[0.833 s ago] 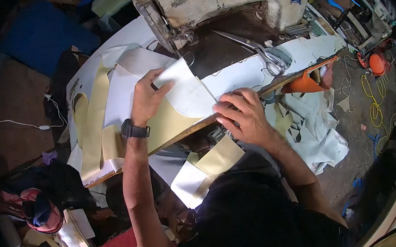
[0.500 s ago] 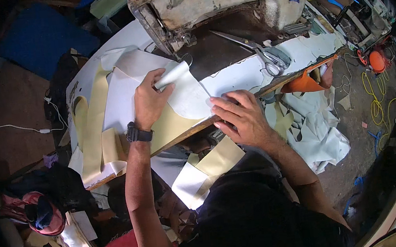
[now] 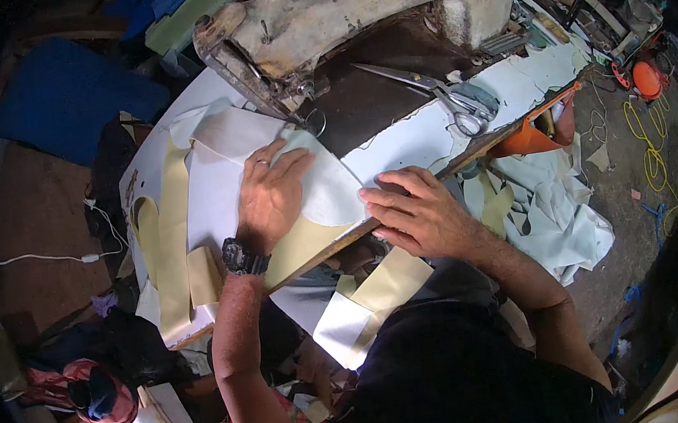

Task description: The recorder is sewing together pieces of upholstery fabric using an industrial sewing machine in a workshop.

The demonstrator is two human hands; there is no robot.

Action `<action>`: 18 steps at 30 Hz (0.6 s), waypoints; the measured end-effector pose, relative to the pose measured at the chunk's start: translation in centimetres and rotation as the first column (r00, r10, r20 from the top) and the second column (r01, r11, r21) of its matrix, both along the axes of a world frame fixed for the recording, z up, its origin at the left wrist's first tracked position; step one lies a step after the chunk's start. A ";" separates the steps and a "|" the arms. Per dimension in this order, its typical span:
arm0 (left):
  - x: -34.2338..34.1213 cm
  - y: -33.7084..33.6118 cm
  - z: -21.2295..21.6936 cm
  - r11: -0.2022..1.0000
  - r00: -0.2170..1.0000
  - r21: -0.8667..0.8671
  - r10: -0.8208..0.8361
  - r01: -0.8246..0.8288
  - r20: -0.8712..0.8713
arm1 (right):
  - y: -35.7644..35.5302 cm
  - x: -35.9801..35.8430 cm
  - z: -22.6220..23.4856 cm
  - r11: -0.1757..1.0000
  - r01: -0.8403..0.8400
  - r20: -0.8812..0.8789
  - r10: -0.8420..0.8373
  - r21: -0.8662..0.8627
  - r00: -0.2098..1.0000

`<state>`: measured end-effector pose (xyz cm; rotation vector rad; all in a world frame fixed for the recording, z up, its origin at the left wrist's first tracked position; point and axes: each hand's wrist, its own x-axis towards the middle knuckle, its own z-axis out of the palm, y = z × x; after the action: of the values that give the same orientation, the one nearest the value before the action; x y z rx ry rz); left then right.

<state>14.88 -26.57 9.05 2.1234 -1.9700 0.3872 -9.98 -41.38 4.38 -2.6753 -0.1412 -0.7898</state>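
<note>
Reaches forward with the left forearm (image 3: pixel 240 350) and rests the left hand (image 3: pixel 271 192) nearly flat, palm down, with fingers (image 3: pixel 291 167) extended up and to the right. Bends the right arm (image 3: pixel 520 265) at the elbow (image 3: pixel 560 308), angling inward. Holds the right hand (image 3: pixel 423 209) palm down, with loosely curved, slightly parted fingers pointing left, near the left hand without touching it.

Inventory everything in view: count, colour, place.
table: one, white, centre
sewing machine: one, off-white, on table
scissors: one pair, silver, on table
white piece: one, white, table front
cream pieces: several, cream, table's left, front
offcuts: several, cream and white, lower centre
scraps: many, mostly white, right
pouch: one, orange, right
cord: one, yellow, far right
cable: one, white, far left
panel: one, blue, upper left
clutter: uncounted, mixed, around edges
watch: one, black, centre-left
left hand: one, on white piece
right hand: one, at its edge
</note>
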 end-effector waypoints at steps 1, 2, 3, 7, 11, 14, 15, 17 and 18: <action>0.1 0.2 -0.1 1.000 1.000 0.001 -0.002 0.002 0.004 | 0.0 0.1 0.1 1.000 -0.016 -0.019 0.016 -0.007 1.000; 0.3 0.2 -0.3 1.000 1.000 -0.009 0.000 0.000 -0.012 | -0.2 0.2 -0.1 1.000 -0.023 -0.030 0.022 -0.017 0.999; 0.5 0.0 -0.5 1.000 1.000 -0.020 0.003 -0.004 -0.027 | -0.2 0.3 -0.1 1.000 -0.019 -0.031 0.019 -0.019 0.999; 1.7 -0.4 -0.2 0.999 0.999 -0.024 -0.032 0.031 -0.019 | -0.3 1.0 0.5 0.999 -0.047 -0.077 0.046 -0.001 0.996; 3.8 -0.5 -0.2 0.997 0.997 0.005 -0.075 0.074 0.013 | 0.3 2.3 0.9 0.999 -0.040 -0.087 0.039 -0.015 0.995; 5.0 -1.3 -0.3 0.998 0.998 0.021 -0.065 0.065 -0.019 | 0.4 3.2 1.0 1.000 0.004 -0.129 -0.005 -0.008 0.992; 5.2 -1.5 -0.2 0.998 0.998 0.026 -0.052 0.053 -0.026 | 0.3 3.6 1.2 1.000 0.003 -0.128 -0.004 -0.010 0.992; 6.0 -2.1 0.0 0.998 0.998 0.026 -0.063 0.063 -0.018 | 0.1 4.3 1.6 0.999 0.038 -0.122 -0.041 -0.024 0.992; 6.4 -2.3 0.2 0.997 0.997 0.027 -0.073 0.074 -0.011 | 0.1 4.6 1.6 0.999 0.040 -0.118 -0.043 -0.028 0.992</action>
<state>21.25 -28.86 9.21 2.0576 -2.0523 0.3371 -5.40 -41.31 6.03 -2.7491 -0.0674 -0.6427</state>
